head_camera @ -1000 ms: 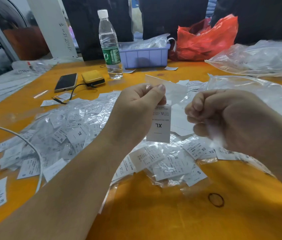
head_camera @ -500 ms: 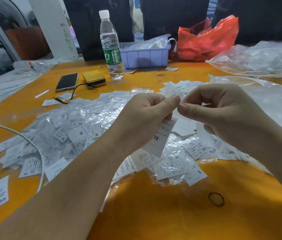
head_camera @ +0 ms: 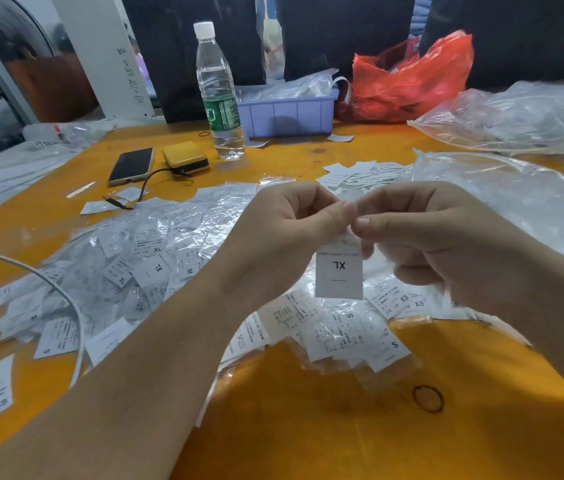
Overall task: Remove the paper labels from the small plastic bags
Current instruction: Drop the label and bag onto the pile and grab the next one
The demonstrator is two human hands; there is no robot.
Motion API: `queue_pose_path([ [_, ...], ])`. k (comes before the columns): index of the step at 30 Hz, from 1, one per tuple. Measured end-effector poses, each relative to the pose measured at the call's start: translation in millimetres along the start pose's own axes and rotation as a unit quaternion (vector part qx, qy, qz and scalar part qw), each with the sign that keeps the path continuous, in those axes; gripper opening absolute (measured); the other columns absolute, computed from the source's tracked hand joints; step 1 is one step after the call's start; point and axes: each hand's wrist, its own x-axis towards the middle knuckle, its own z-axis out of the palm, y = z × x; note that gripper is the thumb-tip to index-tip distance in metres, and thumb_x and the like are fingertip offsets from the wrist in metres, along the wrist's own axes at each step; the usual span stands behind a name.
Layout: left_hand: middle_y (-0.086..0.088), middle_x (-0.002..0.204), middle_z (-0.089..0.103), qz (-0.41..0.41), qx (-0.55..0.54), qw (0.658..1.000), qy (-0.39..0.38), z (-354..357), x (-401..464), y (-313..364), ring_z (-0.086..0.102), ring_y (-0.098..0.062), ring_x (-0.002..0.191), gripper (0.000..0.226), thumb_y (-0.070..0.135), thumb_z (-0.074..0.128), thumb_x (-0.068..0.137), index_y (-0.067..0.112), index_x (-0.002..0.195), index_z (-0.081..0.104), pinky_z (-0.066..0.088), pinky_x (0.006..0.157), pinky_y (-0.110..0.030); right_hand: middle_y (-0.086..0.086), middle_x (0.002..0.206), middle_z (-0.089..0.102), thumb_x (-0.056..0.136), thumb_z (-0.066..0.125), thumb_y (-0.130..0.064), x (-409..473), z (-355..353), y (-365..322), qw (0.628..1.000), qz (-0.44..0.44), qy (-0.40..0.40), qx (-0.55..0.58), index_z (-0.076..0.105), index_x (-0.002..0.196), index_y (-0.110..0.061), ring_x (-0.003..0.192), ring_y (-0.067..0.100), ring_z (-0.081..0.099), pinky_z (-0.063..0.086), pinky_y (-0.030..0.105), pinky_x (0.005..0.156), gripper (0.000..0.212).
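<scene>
Hands meet above the orange table [head_camera: 308,427]: left hand [head_camera: 284,237] and right hand [head_camera: 440,244] both pinch the top of a hanging XL label [head_camera: 338,271], over a heap of bagged labels [head_camera: 156,258].

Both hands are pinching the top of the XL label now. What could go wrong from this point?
1. The left hand and right hand pinch the same top edge of the white paper XL label; pulling apart may tear it.
2. If dropped, it could get lost in the pile of clear bagged labels beneath.
</scene>
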Motion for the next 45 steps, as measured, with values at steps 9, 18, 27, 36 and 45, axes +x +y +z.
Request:
queue_pose_path([
  [9,0.007,0.073,0.066,0.007,-0.115,0.989,0.095,-5,5,-3,0.067,-0.013,0.07,0.009,0.013,0.073,0.081,0.015,0.085,0.065,0.058,0.062,-0.039,0.009,0.06,0.055,0.068,0.071,-0.019,0,-1,-1,0.999,0.014,0.03,0.019,0.071,0.07,-0.011,0.038,0.007,0.026,0.023,0.016,0.036,0.009],
  [18,-0.016,0.099,0.058,-0.005,-0.297,0.941,0.162,-14,7,2,0.069,-0.022,0.081,0.034,-0.016,0.062,0.08,0.011,0.1,0.059,0.056,0.062,-0.028,0.006,0.06,0.039,0.065,0.074,-0.027,-1,-1,-3,0.997,0.034,0.025,0.069,0.059,0.064,-0.016,0.036,0.004,0.029,0.023,0.013,0.035,0.019],
  [27,-0.015,0.099,0.057,0.002,-0.296,0.946,0.134,-14,6,2,0.064,-0.023,0.088,0.042,-0.013,0.062,0.072,0.012,0.104,0.059,0.057,0.075,-0.034,0.003,0.057,0.041,0.066,0.072,-0.026,-3,1,-5,0.997,0.032,0.016,0.062,0.06,0.064,-0.015,0.039,0.007,0.02,0.021,0.014,0.037,0.017],
  [36,-0.01,0.091,0.059,0.002,-0.285,0.951,0.122,-14,4,5,0.064,-0.02,0.083,0.041,-0.019,0.057,0.079,0.012,0.105,0.059,0.057,0.075,-0.033,0.0,0.053,0.046,0.069,0.07,-0.024,-4,2,-5,0.999,0.028,0.015,0.034,0.059,0.067,-0.012,0.04,0.008,0.021,0.021,0.015,0.037,0.017],
  [45,-0.009,0.088,0.059,0.011,-0.292,0.949,0.116,-17,4,7,0.064,-0.017,0.08,0.041,-0.017,0.058,0.077,0.013,0.105,0.058,0.056,0.07,-0.03,0.009,0.06,0.046,0.065,0.072,-0.026,-1,2,-1,0.999,0.02,0.048,0.012,0.061,0.071,-0.009,0.042,0.01,0.022,0.022,0.018,0.037,0.022],
])
